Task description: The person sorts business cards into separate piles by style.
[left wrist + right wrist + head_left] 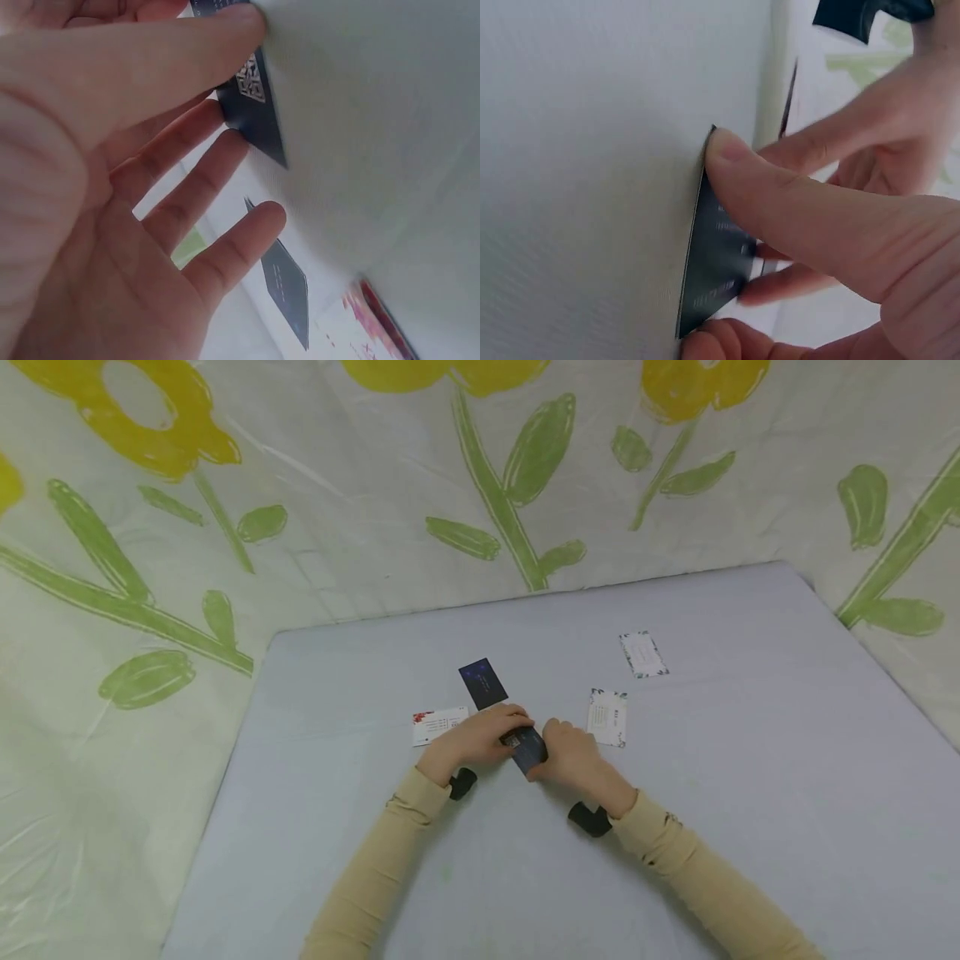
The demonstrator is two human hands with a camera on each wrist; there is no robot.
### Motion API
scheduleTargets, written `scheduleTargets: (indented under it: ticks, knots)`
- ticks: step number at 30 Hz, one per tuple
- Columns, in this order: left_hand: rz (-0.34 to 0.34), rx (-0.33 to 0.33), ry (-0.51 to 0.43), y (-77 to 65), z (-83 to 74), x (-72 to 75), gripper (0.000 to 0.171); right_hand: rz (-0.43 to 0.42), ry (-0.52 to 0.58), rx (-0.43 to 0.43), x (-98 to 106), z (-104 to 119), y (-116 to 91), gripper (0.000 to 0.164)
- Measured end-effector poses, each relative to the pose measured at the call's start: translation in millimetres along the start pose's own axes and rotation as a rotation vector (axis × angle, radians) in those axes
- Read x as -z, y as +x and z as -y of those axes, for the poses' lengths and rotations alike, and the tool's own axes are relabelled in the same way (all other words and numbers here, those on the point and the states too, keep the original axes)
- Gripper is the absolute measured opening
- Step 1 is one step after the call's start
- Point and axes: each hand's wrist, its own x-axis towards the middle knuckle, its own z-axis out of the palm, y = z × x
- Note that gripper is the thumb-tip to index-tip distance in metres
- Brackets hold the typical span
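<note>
Both hands hold one dark navy card (527, 750) low over the table. At its left end, my left hand (480, 737) pinches it between thumb and fingers, and a QR code shows below the thumb in the left wrist view. My right hand (576, 758) grips the other end, its thumb (739, 165) at one corner and curled fingers at another. Small pale print is visible on the card face in the right wrist view, too blurred to read. Just beyond the left hand lies a dark blue card (483, 682), flat on the table.
A white card with red flowers (439, 727) lies left of the left hand. Two white leaf-bordered cards (607, 718) lie beyond and to the right of the right hand. The pale table (360, 677) meets a flower-painted wall sheet (375, 527) at the back.
</note>
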Motion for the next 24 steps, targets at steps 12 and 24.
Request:
scheduleTargets:
  ticks: [12,24]
  knots:
    - [-0.063,0.093,-0.042,-6.3,6.4,-1.4,0.04,0.063,0.118,0.068,7.8,-11.9,8.9,0.043]
    - [-0.519,0.265,-0.364,-9.5,19.7,-6.7,0.013,-0.216,0.398,0.128,13.0,-22.5,27.0,0.01]
